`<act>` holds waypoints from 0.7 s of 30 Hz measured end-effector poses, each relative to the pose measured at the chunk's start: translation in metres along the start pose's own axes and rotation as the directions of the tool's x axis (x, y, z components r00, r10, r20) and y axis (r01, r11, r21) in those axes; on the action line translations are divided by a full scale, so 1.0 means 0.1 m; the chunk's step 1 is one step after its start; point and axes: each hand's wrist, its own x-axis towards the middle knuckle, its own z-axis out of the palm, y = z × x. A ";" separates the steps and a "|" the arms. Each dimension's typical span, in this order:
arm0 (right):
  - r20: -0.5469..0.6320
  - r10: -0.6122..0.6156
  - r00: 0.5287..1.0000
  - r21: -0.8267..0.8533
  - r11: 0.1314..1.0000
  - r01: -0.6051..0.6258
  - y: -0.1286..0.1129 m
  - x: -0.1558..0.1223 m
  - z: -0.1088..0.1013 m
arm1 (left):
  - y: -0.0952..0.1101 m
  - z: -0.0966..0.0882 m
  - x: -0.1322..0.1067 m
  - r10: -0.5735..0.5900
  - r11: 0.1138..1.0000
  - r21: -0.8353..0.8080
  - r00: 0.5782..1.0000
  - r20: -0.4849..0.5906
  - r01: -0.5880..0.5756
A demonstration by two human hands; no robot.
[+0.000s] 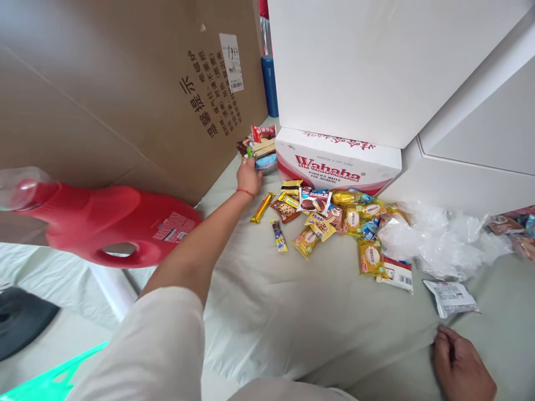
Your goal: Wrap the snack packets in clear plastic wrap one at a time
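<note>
My left hand [249, 177], a red string round its wrist, reaches into a small heap of packaged snacks by the cardboard. Its fingertips close round a small green-tipped packet [249, 152], mostly hidden by the fingers. Right beside them are a beige wafer pack [264, 148], a blue packet [266, 161] and a red snack packet [263, 133]. A yellow-and-brown snack bar [262, 208] lies just right of the wrist. Low on the right, my right hand [462, 362] rests on the sheet with curled fingers, below a silver-white packet [452, 298]; nothing shows in it.
A white Wahaha water box [338, 164] stands behind a larger pile of snack packets [320, 223]. Clear plastic bags [447, 239] lie to its right. A red detergent jug [121, 217] stands left of my forearm, before a big cardboard box [137, 83]. White panels [355, 61] rise behind.
</note>
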 end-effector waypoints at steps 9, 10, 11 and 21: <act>-0.043 -0.049 0.998 0.001 0.999 0.050 -0.11 -0.02 -0.01 | -0.37 -0.83 -1.48 0.206 0.976 0.064 0.978 0.035 -0.208; -0.045 -0.054 0.998 0.014 0.998 0.055 -0.12 -0.03 -0.01 | -0.36 -0.92 -1.66 0.267 0.962 0.047 0.963 0.030 -0.269; -0.047 -0.057 0.997 0.026 0.998 0.058 -0.12 -0.03 -0.01 | -0.32 -1.01 -1.82 0.326 0.945 0.025 0.945 0.015 -0.326; -0.106 -0.133 0.985 0.115 0.983 0.145 -0.10 -0.01 0.02 | 1.31 -0.69 -2.26 -0.186 0.275 -0.928 0.961 0.204 0.250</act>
